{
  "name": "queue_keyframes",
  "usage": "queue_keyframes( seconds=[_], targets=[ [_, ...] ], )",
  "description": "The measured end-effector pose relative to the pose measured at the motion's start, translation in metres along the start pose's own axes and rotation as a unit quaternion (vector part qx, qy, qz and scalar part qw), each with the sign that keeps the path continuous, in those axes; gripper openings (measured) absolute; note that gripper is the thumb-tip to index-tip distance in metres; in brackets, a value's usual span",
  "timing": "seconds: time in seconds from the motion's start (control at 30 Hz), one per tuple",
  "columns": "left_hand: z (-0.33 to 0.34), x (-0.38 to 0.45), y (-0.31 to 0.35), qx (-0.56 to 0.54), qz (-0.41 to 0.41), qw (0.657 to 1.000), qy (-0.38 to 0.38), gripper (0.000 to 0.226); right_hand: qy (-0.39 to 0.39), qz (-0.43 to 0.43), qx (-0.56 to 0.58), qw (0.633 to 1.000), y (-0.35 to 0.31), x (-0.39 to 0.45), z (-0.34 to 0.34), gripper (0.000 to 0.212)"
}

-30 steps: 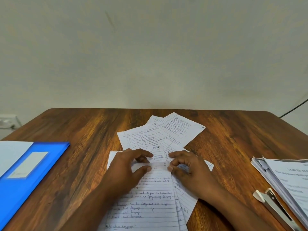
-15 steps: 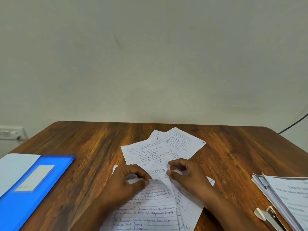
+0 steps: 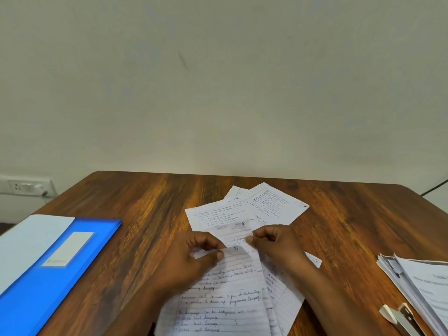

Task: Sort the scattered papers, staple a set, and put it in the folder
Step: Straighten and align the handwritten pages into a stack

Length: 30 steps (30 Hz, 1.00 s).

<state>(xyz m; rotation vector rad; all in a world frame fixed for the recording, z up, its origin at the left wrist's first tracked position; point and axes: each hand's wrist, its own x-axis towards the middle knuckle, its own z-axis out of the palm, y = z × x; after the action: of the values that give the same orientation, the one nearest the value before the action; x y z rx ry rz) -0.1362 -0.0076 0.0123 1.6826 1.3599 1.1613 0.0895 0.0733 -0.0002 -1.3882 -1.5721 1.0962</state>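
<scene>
Nearest, at the right edge of the tabletop point(image 3: 135, 204): stapler point(image 3: 401, 318) beside a printed stack point(image 3: 426, 287). Left: blue folder point(image 3: 60, 263). Centre: left hand point(image 3: 194, 260) pinching the top edge of a lined sheet point(image 3: 225, 299), fingers clenched on it; right hand point(image 3: 276, 246) pinching another sheet's edge. Farther off: scattered papers point(image 3: 271, 204), overlapping.

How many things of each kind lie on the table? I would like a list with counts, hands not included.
Blue folder: 1
Stapler: 1
Stack of printed papers: 1
Scatter of handwritten sheets: 1 group; the sheets overlap, so an exact count cannot be told
Total: 4
</scene>
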Motion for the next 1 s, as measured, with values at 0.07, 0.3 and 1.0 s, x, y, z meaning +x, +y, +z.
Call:
queue_keyframes(
  seconds=[0.07,0.3,1.0],
  targets=[
    [-0.007,0.001,0.005,0.010,0.022,1.000,0.012,0.013,-0.034,0.006,0.084,0.996,-0.007,-0.001,-0.013,0.007],
    [-0.036,-0.005,0.020,-0.032,0.045,0.998,0.037,0.022,-0.033,0.016,0.107,0.994,-0.019,0.003,-0.040,0.006],
    [-0.024,-0.007,0.018,-0.017,0.050,0.998,0.044,0.017,-0.135,0.051,0.041,0.989,-0.069,-0.020,-0.047,0.010]
  ],
)
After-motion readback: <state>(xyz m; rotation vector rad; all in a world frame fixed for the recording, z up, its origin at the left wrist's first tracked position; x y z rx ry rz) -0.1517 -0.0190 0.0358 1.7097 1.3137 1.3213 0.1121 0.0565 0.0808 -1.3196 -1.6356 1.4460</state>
